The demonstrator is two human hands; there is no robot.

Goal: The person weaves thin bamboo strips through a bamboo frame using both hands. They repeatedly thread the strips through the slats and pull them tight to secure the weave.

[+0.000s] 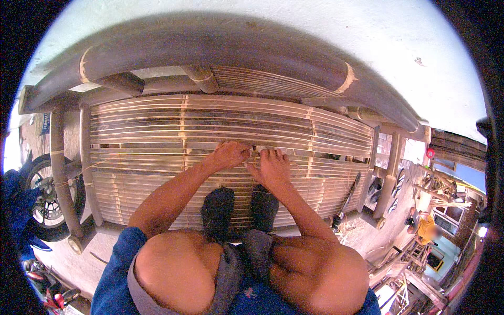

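A person crouches on a slatted bamboo bench [147, 131], both feet in dark socks planted on the slats, knees bare, and works at a gap between two slats near the middle of the seat. The left hand [228, 155] lies knuckles-up on the slats just left of that gap, its grip narrow, fingers curled down onto a slat edge; whether it pinches anything cannot be told. The right hand [273, 167], just right of the gap and nearly touching the left, has fingers bent onto the same bamboo slat [252, 148], the grip pinched close around something pale and small at the fingertips, too small to name.

The slat sits in the middle row of the seat, level with the hands and above the feet. By the look of it, it is thin, light and stiff along its length yet springy across, with split edges that could cut or splinter; it is best held flat, near a crosswise binding.

A long dark-handled blade [346, 202] lies on the slats right of the hands, near the bench's corner post. A motorcycle wheel [44, 191] stands left of the bench. No container shows.
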